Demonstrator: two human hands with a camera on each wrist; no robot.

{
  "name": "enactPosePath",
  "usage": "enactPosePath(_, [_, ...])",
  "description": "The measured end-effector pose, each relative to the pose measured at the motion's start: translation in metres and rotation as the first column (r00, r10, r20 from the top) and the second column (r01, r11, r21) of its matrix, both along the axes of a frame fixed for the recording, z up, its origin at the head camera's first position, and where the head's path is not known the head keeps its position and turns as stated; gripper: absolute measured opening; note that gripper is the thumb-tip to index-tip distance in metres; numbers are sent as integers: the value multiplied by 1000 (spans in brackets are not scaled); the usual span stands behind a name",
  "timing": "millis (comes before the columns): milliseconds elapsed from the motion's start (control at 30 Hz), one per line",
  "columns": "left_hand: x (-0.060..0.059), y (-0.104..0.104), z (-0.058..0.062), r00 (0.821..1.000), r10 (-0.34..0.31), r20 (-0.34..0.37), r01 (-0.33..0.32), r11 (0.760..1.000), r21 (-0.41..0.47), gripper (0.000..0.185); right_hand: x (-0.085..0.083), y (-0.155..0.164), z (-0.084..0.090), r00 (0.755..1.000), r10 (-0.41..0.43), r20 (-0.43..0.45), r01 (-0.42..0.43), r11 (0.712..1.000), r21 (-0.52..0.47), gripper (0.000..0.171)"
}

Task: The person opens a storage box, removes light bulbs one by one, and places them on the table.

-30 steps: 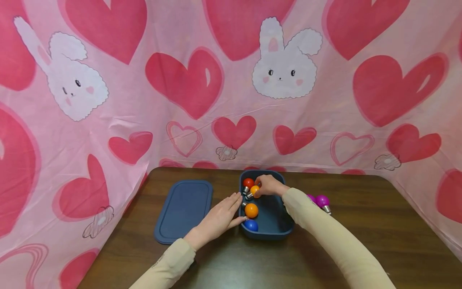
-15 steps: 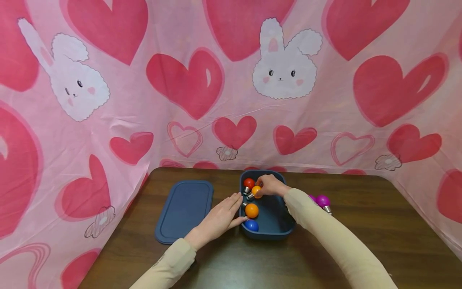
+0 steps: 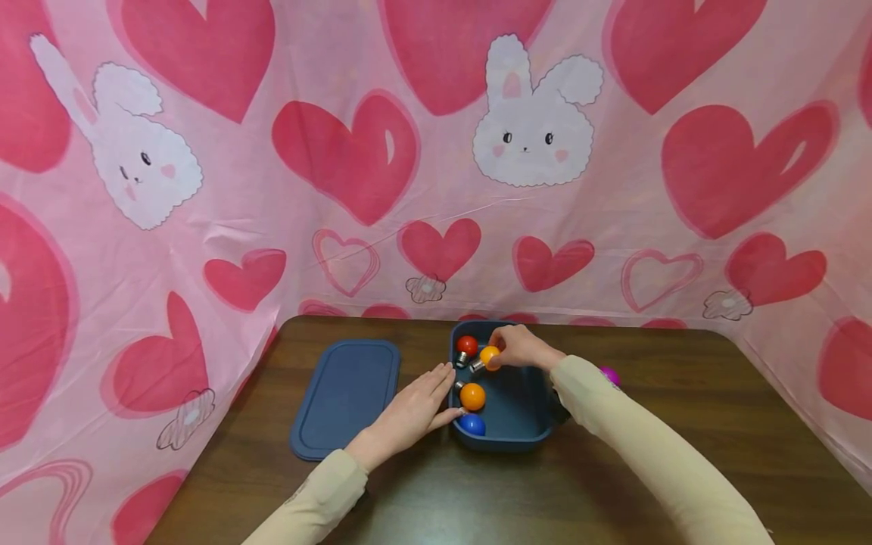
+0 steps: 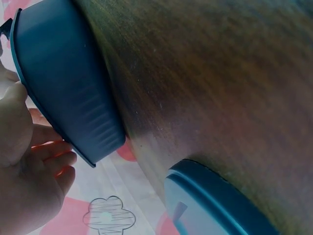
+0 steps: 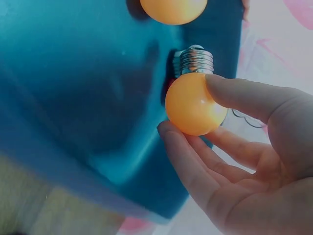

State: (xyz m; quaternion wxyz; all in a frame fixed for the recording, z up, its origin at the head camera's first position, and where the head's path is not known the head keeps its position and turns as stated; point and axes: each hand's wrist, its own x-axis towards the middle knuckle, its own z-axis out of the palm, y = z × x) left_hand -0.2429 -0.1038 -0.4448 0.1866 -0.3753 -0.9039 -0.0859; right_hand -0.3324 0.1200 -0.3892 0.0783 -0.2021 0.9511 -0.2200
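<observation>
A dark blue container (image 3: 524, 424) sits on the brown table (image 3: 613, 469). My right hand (image 3: 521, 347) is over its far end and pinches a small orange bulb (image 3: 489, 356) (image 5: 195, 105) between thumb and fingers, its metal base pointing left. A red bulb (image 3: 466, 346), a second orange bulb (image 3: 472, 396) (image 5: 173, 7) and a blue bulb (image 3: 471, 425) lie along the container's left side. My left hand (image 3: 422, 405) (image 4: 24, 166) rests with straight fingers against the container's outer left wall (image 4: 68, 93).
The container's blue lid (image 3: 346, 397) (image 4: 215, 205) lies flat on the table left of my left hand. A magenta bulb (image 3: 610, 375) lies right of the container, mostly hidden behind my right sleeve. Pink heart-and-bunny cloth (image 3: 436, 189) surrounds the table.
My right hand has shifted slightly right and up with the orange bulb, away from the red bulb. My sleeve now covers more of the magenta bulb. The left hand has stayed put.
</observation>
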Motion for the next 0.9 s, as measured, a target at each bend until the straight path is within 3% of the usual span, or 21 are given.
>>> enactPosePath(533, [1, 0, -1, 999, 8, 31, -8, 1000, -3, 65, 17, 48, 28, 995, 25, -96, -31, 998, -62, 33])
enactPosePath(900, [2, 1, -1, 1000, -2, 15, 1, 1000, 8, 64, 26, 90, 35, 985, 19, -171, -36, 995, -97, 28])
